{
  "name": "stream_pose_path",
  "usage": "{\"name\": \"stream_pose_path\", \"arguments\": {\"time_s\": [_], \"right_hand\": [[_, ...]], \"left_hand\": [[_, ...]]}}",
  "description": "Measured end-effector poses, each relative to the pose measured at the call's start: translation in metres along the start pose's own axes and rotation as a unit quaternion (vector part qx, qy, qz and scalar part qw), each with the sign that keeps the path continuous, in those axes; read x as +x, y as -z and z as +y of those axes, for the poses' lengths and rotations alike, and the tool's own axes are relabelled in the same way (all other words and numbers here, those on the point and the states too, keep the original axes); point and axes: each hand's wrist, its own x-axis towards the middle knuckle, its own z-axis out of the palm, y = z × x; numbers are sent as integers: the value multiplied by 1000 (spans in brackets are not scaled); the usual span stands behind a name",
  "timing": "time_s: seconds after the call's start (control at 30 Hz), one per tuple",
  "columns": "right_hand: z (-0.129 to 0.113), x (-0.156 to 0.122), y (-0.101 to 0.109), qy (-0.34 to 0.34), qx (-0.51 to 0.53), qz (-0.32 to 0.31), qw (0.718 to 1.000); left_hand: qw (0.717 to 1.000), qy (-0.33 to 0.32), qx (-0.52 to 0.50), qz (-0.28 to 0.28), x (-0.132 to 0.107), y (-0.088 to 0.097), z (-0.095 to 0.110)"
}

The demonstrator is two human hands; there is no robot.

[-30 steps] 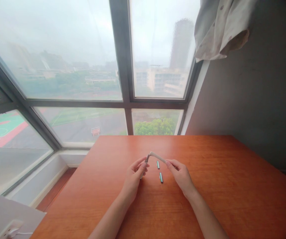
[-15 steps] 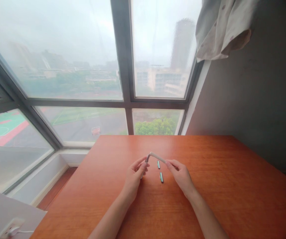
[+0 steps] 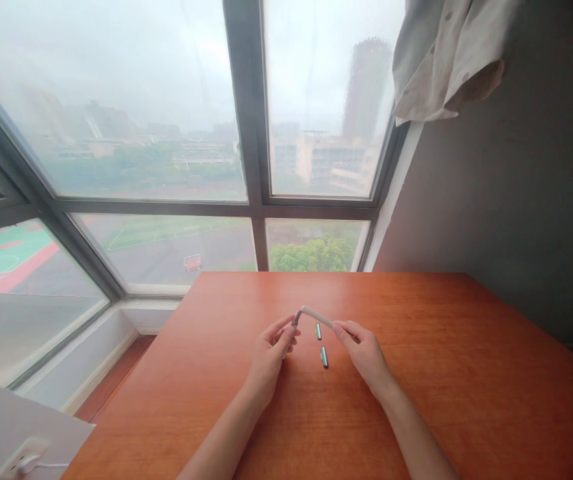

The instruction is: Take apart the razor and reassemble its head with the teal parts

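Note:
Both of my hands hold a slim whitish hinged device (image 3: 311,313) a little above the orange-brown wooden table (image 3: 446,373); it is opened into an inverted V. My left hand (image 3: 270,353) pinches the left leg, whose end looks darker. My right hand (image 3: 364,350) pinches the end of the right, paler leg. Two small greenish cylinders like batteries lie on the table between my hands, one farther (image 3: 318,331) and one nearer (image 3: 323,357), both pointing away from me.
Large windows (image 3: 166,133) stand just beyond the table's far edge. A grey wall (image 3: 516,187) runs along the right, with a pale cloth (image 3: 441,60) hanging at the top. A white socket with a plugged-in cable (image 3: 21,460) sits at the lower left.

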Motion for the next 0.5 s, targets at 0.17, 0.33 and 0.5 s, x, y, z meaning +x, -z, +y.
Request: {"name": "stream_pose_path", "arguments": {"time_s": [0.17,0.33,0.5], "right_hand": [[-1,-1,0,-2,5,3,1000],[-2,-1,-1,1,9,5,1000],[0,0,-2,4,5,2,1000]], "left_hand": [[1000,-7,-1,-2,-1,0,-1],[1000,-7,1,2,-2,-2,2],[1000,10,12,6,2,1,0]]}}
